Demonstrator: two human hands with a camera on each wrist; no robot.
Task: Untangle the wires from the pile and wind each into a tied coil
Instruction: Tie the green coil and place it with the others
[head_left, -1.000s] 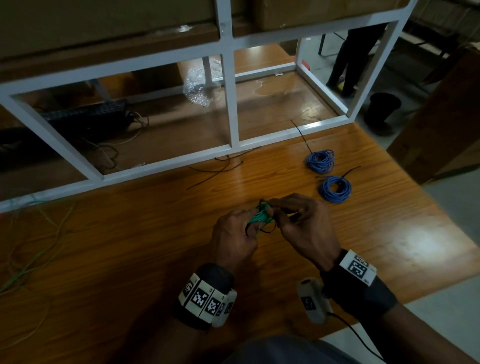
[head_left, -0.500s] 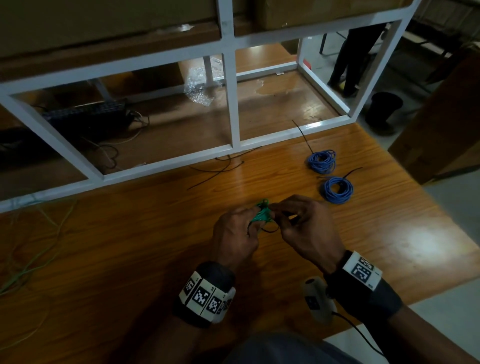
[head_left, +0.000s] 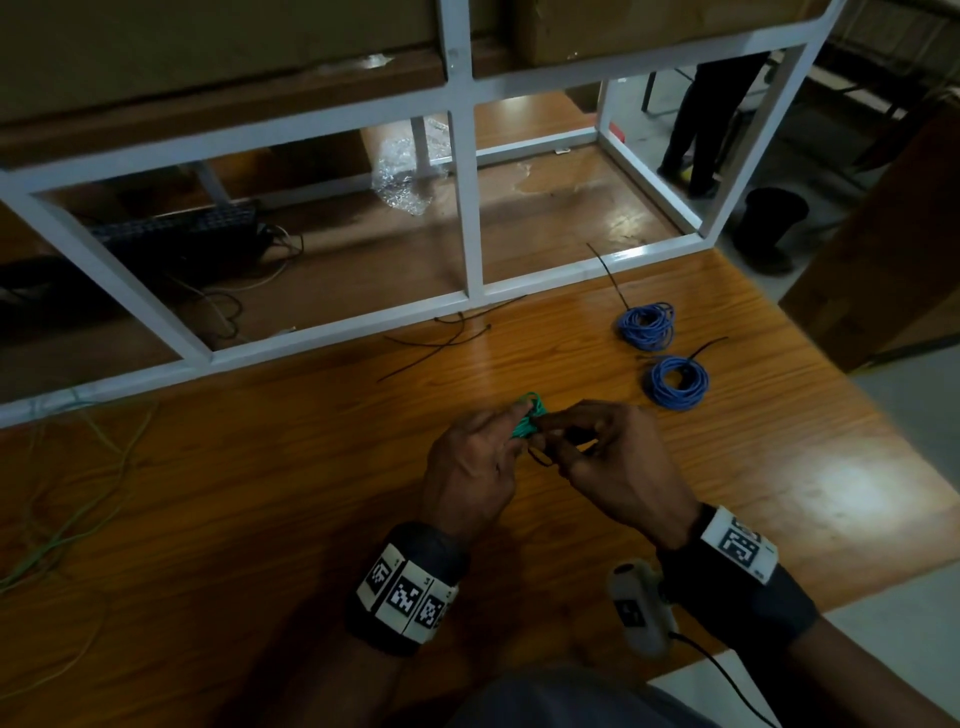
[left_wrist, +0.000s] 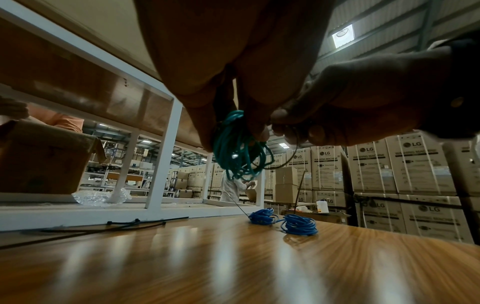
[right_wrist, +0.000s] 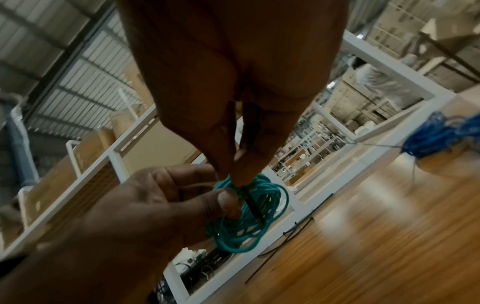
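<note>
My left hand (head_left: 470, 470) pinches the green wire coil (head_left: 527, 420) between thumb and fingers, holding it up off the wooden table (head_left: 270, 493). My right hand (head_left: 615, 467) is closed in a pinch on a thin black zip tie (right_wrist: 253, 203) that lies across the coil; in the right wrist view the tie runs down over the green loops, under my fingertips (right_wrist: 240, 174). Both hands meet above the middle of the table, just at 12 o'clock of my wrists. Two blue wire coils (head_left: 647, 325) lie flat on the table at about 2 o'clock from my hands, near each other and well apart from the green one, each with a black tie tail sticking out. Loose black zip ties (head_left: 441, 338) lie at 11 o'clock beside the white metal frame (head_left: 467, 208). A tangle of pale green wires (head_left: 67, 493) lies at 9 o'clock
</note>
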